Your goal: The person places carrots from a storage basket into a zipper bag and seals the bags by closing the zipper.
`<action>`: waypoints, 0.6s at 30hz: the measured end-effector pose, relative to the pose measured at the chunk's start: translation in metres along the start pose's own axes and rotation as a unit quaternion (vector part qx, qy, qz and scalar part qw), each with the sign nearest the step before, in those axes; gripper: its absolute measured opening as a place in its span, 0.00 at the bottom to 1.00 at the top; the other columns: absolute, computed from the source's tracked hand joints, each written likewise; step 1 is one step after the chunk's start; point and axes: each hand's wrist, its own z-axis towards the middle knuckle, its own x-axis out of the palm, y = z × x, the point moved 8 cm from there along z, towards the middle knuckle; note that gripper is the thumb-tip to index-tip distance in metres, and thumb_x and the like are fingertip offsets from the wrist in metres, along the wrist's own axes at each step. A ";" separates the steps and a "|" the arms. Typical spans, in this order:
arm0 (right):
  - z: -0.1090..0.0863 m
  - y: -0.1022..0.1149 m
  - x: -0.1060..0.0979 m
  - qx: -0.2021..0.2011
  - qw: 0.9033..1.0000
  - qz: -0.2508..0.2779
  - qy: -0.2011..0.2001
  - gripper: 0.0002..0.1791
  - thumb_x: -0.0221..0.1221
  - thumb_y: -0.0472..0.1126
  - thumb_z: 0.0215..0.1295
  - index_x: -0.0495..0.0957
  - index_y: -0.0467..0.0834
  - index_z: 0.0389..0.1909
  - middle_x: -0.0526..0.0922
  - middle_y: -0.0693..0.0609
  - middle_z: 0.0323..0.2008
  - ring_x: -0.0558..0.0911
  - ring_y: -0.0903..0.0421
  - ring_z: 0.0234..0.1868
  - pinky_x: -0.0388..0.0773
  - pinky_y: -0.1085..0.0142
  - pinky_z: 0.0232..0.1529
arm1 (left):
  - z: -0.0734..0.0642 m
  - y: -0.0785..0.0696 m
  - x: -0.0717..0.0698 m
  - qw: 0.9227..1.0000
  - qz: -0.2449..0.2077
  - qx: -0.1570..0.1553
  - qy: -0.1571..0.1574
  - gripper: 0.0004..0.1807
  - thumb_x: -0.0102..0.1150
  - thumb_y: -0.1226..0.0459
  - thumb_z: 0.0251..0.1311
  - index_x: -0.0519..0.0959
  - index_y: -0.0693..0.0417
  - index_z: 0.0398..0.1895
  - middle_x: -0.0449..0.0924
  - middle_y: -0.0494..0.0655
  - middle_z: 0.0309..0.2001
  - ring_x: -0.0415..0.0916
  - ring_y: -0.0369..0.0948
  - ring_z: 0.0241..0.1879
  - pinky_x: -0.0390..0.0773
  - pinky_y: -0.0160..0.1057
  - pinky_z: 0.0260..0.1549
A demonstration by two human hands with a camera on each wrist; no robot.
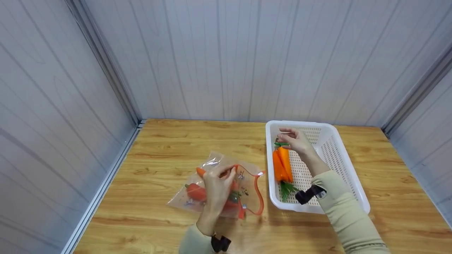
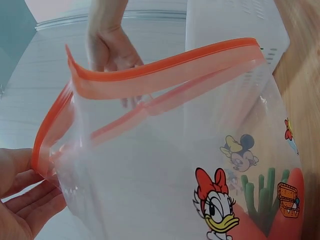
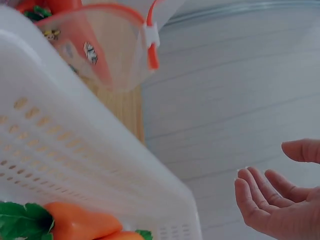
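Note:
My left hand (image 1: 217,185) pinches the orange rim of a clear zip bag (image 2: 145,175) printed with cartoon figures. The bag's mouth gapes toward the right in the head view. Through its film show a red vegetable (image 1: 196,192) with a green stem end, an orange tip (image 1: 200,172) and, in the left wrist view, stubby green stalks (image 2: 264,197) on a reddish body. My right hand (image 1: 298,141) hovers over the far left part of a white basket (image 1: 271,183), fingers loosely bent with nothing between them. Beneath and beside it in the basket lie orange carrots (image 1: 285,164) with green leaves.
The basket has perforated walls and stands on the wooden table (image 1: 159,151), right of the bag. Pale panel walls (image 1: 233,63) enclose the table at the back and both sides. A metal rail (image 1: 102,194) runs along the left edge.

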 end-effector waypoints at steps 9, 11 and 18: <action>0.016 -0.038 -0.019 0.055 0.998 -0.024 -0.030 0.25 0.49 0.39 0.63 0.59 0.31 0.59 0.68 0.35 0.53 0.75 0.53 0.43 0.72 0.58 0.48 | -0.001 -0.002 0.000 1.000 0.006 0.015 -0.007 0.04 0.61 0.74 0.45 0.83 0.62 0.27 0.81 0.49 0.26 0.78 0.37 0.26 0.78 0.34 0.26; 0.019 -0.046 -0.021 0.068 0.997 -0.022 -0.030 0.26 0.49 0.39 0.63 0.59 0.32 0.60 0.67 0.34 0.54 0.74 0.51 0.44 0.71 0.57 0.49 | -0.001 -0.002 0.000 1.000 0.005 0.013 -0.008 0.04 0.61 0.74 0.45 0.83 0.63 0.26 0.81 0.49 0.26 0.77 0.37 0.27 0.78 0.34 0.26; 0.023 -0.068 -0.025 0.104 0.994 -0.030 -0.031 0.29 0.50 0.41 0.63 0.56 0.31 0.61 0.63 0.34 0.57 0.68 0.42 0.53 0.67 0.54 0.52 | -0.002 0.001 0.000 1.000 -0.003 -0.006 -0.003 0.05 0.60 0.74 0.46 0.82 0.63 0.28 0.82 0.49 0.28 0.78 0.37 0.28 0.78 0.32 0.29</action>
